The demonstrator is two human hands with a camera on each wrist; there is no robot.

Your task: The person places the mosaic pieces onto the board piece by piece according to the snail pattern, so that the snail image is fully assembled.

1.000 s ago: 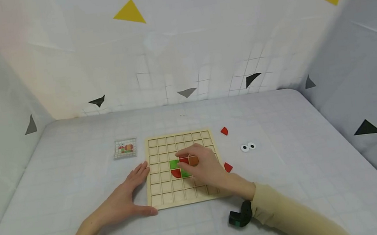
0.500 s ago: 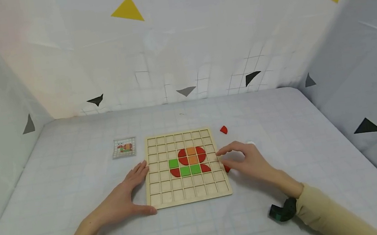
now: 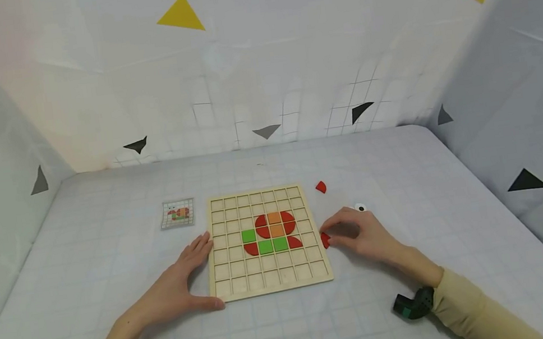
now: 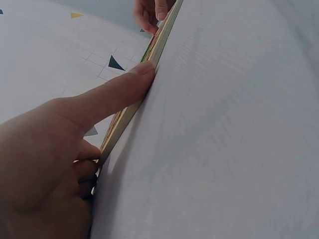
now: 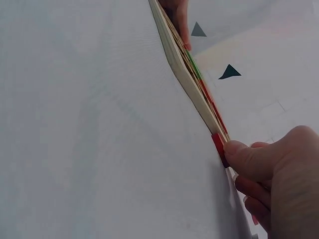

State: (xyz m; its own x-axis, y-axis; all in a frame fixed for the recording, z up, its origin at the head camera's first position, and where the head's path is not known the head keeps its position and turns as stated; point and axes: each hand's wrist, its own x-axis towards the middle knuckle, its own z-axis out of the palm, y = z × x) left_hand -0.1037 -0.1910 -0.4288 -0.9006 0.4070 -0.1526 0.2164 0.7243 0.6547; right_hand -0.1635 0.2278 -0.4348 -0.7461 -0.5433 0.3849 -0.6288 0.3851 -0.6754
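Observation:
A square wooden grid board [image 3: 271, 282] lies flat on the table. On it, red quarter-circle, orange square [image 3: 276, 230] and green square [image 3: 266, 246] tiles form a pattern. My left hand [image 3: 177, 291] rests along the board's left side, fingers at the edge and thumb stretched to the near corner. Just off the board's right edge, my right hand [image 3: 368, 236] pinches a red quarter-circle tile [image 5: 219, 149] between thumb and fingers. The tile lies low, at table level beside the board's side. Part of it is hidden behind the fingertips.
A small picture card [image 3: 177, 213] with a gridded coloured figure lies left of the board. Another red quarter-circle tile [image 3: 322, 187] sits beyond the board's upper right corner. A round eye piece [image 3: 360, 208] shows behind the right hand, which partly covers a second one.
My right hand has left the middle of the board and moved right to the loose red tile, closing thumb and fingers on it. The left hand keeps its place.

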